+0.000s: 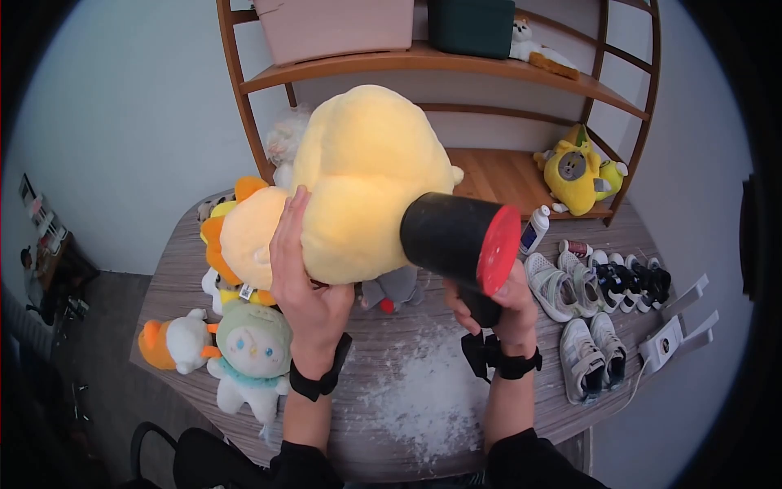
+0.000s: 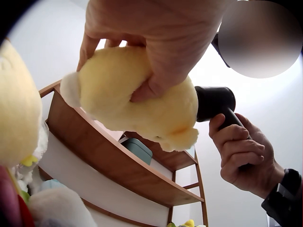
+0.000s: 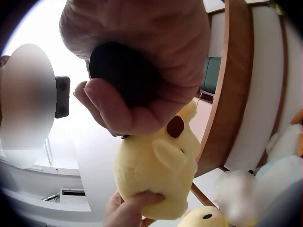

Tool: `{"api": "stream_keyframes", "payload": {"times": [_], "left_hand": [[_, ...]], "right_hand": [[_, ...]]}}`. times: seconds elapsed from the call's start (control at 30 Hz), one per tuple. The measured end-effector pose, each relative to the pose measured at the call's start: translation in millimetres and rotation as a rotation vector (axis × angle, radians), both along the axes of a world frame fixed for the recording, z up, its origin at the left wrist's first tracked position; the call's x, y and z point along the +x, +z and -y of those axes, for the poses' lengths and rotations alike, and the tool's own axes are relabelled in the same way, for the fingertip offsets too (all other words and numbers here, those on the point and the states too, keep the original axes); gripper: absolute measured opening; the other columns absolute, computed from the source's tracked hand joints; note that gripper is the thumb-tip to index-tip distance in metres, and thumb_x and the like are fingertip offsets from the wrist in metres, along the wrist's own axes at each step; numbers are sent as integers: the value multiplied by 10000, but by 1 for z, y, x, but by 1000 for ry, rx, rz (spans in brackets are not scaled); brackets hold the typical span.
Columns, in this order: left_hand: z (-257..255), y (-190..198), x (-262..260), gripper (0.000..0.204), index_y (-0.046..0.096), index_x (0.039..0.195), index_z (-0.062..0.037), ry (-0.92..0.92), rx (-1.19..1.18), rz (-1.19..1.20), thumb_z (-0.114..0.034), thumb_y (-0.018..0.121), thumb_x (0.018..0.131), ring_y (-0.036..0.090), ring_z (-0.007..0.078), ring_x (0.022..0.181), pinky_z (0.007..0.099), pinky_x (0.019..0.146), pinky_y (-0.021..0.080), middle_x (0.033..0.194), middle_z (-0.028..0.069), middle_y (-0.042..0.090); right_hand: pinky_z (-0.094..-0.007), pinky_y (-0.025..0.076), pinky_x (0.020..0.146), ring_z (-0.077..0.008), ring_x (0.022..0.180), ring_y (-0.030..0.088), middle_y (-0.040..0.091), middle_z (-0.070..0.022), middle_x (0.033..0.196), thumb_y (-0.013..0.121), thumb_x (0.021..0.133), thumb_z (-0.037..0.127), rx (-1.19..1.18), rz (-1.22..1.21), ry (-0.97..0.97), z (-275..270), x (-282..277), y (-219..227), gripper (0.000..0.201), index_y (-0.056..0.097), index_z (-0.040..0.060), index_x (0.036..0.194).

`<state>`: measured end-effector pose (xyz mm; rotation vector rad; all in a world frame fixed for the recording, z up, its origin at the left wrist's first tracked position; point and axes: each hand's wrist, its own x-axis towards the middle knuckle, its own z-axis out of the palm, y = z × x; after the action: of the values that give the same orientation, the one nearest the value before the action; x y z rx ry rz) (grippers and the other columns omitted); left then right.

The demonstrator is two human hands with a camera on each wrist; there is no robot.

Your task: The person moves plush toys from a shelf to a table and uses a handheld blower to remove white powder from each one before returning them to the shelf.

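Note:
A pale yellow plush toy (image 1: 366, 155) is held up over the table with its back toward the head camera. My left hand (image 1: 308, 289) grips it from the left side, thumb and fingers sinking into the fur in the left wrist view. My right hand (image 1: 513, 308) grips the handle of a black hair dryer (image 1: 444, 232) with a red rear end. Its barrel points left, with the front end right at the plush body. In the right wrist view the round handle end (image 3: 123, 71) fills my curled fingers, and the toy's ear (image 3: 165, 153) shows below.
White powdery bits (image 1: 428, 391) lie across the table (image 1: 366, 440). Several plush toys, including a green-hooded one (image 1: 252, 350), crowd the left side. Small shoes (image 1: 582, 359), a white bottle (image 1: 534, 230) and a white rack (image 1: 664, 346) stand right. A wooden shelf (image 1: 489, 69) rises behind.

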<state>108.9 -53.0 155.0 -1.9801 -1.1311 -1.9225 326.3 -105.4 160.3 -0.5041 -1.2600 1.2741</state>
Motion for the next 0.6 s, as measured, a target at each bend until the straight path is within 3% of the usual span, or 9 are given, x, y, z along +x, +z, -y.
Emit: {"api": "stream_keyframes", "payload": {"times": [0.13, 0.17, 0.3, 0.4, 0.6], "left_hand": [[1, 1, 1, 624, 527, 1342, 19, -12, -29, 63, -14, 734, 754, 542, 378, 1265, 434, 1080, 402, 1375, 193, 565], [2, 0, 0, 630, 523, 1345, 22, -15, -43, 75, -14, 742, 756, 541, 373, 1267, 432, 1079, 402, 1376, 195, 565], [2, -3, 1, 646, 515, 1351, 30, -96, -81, 154, -26, 770, 760, 528, 355, 1285, 423, 1078, 400, 1387, 203, 553], [4, -3, 2, 643, 512, 1353, 32, -114, -89, 173, -32, 770, 767, 509, 355, 1304, 423, 1084, 393, 1398, 206, 543], [0, 5, -3, 615, 538, 1332, 4, -10, 51, -8, -24, 747, 754, 485, 368, 1328, 444, 1108, 365, 1402, 187, 545]], "right_hand": [[-250, 335, 425, -103, 454, 457, 584, -85, 697, 656, 830, 350, 20, 10, 62, 3, -5, -5, 481, 610, -81, 1039], [-248, 380, 465, -111, 490, 500, 611, -75, 726, 676, 833, 299, 15, -25, 133, 3, -5, -5, 446, 615, -72, 1073], [-243, 451, 566, -118, 588, 588, 665, -38, 790, 679, 832, 271, 264, 331, 74, -1, -6, 0, 452, 606, -62, 1128], [-253, 431, 520, -139, 538, 568, 662, -52, 771, 678, 836, 257, 276, 357, 68, 1, -7, 6, 436, 609, -63, 1124], [-261, 382, 401, -150, 442, 496, 615, -125, 718, 669, 829, 339, 70, -176, 57, 8, 3, -5, 565, 556, -111, 1152]]}}
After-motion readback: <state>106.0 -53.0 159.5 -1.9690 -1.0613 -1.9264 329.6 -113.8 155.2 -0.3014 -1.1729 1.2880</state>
